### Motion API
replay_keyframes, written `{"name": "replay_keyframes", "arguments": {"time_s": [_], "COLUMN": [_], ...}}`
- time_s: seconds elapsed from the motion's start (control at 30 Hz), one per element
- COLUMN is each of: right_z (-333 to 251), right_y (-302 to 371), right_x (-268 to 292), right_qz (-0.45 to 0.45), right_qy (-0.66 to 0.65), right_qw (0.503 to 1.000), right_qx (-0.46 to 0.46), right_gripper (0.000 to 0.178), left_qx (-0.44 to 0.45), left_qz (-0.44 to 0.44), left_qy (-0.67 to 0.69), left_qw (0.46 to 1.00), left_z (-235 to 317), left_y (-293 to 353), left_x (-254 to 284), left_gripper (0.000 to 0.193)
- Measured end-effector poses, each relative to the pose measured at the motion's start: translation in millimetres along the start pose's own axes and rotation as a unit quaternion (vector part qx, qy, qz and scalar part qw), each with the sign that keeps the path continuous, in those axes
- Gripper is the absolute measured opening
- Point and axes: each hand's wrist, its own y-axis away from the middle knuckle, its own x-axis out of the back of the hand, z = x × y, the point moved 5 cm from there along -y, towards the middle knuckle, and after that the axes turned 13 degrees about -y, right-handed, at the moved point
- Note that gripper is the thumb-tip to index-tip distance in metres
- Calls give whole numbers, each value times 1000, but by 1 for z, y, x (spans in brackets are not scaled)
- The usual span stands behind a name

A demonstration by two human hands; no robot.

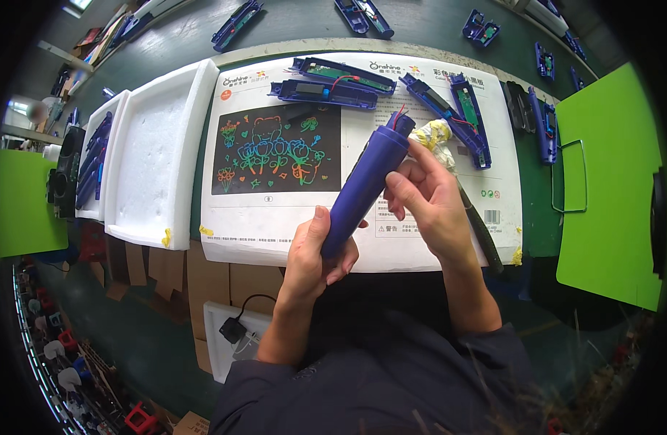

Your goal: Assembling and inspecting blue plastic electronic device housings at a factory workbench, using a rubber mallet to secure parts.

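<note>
Left hand (315, 254) is wrapped round the lower end of the blue tube housing (366, 185), fingers closed on it, thumb lying along the side. The housing tilts up and to the right, held off the worktop (167, 36) above the flat white box (435, 246) with the colourful drawing-board picture on it.

Right hand (424, 196) sits at the upper end of the housing, fingers curled in against its side just below the top. It also has a dark-handled tool (478, 225) running down past the wrist, with a yellow-white rag wad (433, 138) at its top end — whether the fingers pinch the housing or only the tool, can't tell from here.

Red wires (400, 112) poke out of the housing's open top, just above the right fingertips.

Judgement on doing this well: keep the left grip low and firm so the tube doesn't rotate, work only at the top end with the right, and keep the red wires clear of anything pressed or closed there — they look easy to nip. Tool tip should stay off the wires.

Around it: open blue half-shells with circuit boards (341, 83) lie on the far part of the box, more of them (457, 116) to the right, just beyond the housing top. White foam trays (156, 159) to the left, one holding blue parts (94, 159). Green bin (609, 181) at right, well apart.
</note>
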Motion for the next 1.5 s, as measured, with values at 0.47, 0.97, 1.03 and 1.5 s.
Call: {"name": "replay_keyframes", "arguments": {"time_s": [0.47, 0.97, 1.03, 1.5], "right_z": [-20, 1, 12, 10], "right_y": [-223, -397, -395, -236], "right_x": [-78, -57, -17, -123], "right_qz": [-47, 152, 112, -139], "right_qy": [336, 757, 722, 541], "right_qw": [941, 634, 672, 825], "right_qx": [7, 46, -123, 83], "right_gripper": [52, 83, 90, 68], "left_qx": [-155, 72, 93, 31], "left_qz": [193, 312, 258, 410], "left_qy": [-523, -786, -757, -640], "left_qw": [816, 530, 593, 649], "left_z": [106, 243, 240, 258], "left_y": [15, -306, -339, -299], "left_x": [55, 374, 369, 340], "left_gripper": [61, 114, 120, 51]}}
